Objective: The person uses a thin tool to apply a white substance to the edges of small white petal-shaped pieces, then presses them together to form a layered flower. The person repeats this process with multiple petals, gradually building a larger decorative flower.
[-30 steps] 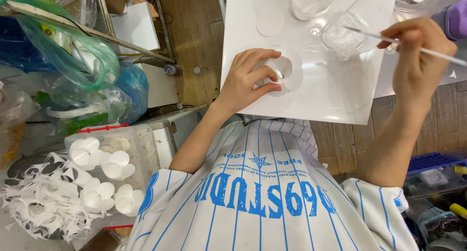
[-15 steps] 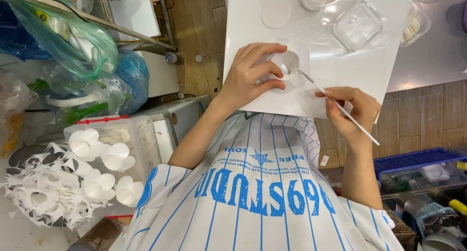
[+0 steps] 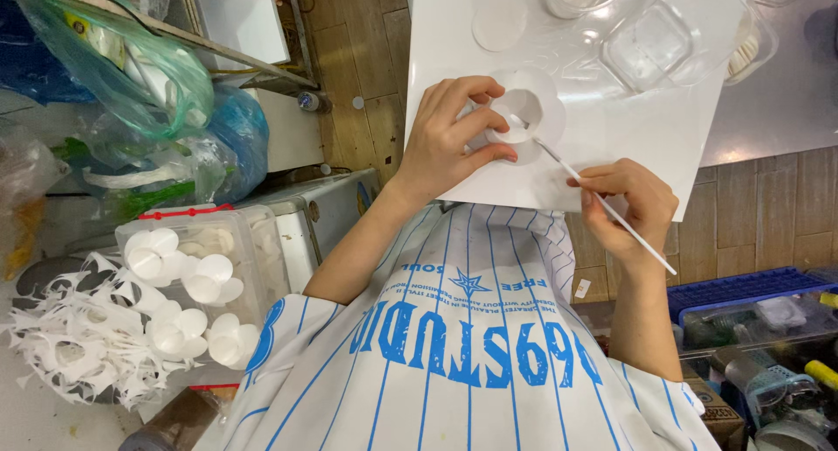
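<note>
White board [image 3: 646, 145] bearing clear tubs [image 3: 650, 45]

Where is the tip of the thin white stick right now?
In the head view, the thin white stick runs up from the right hand, its tip inside the white paper cup held by the left hand on the white board.

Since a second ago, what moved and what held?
The right hand brought its thin white stick back from the clear containers toward the body; the tip now sits in the white paper ring. The left hand kept its grip on that ring, on the white board.
</note>
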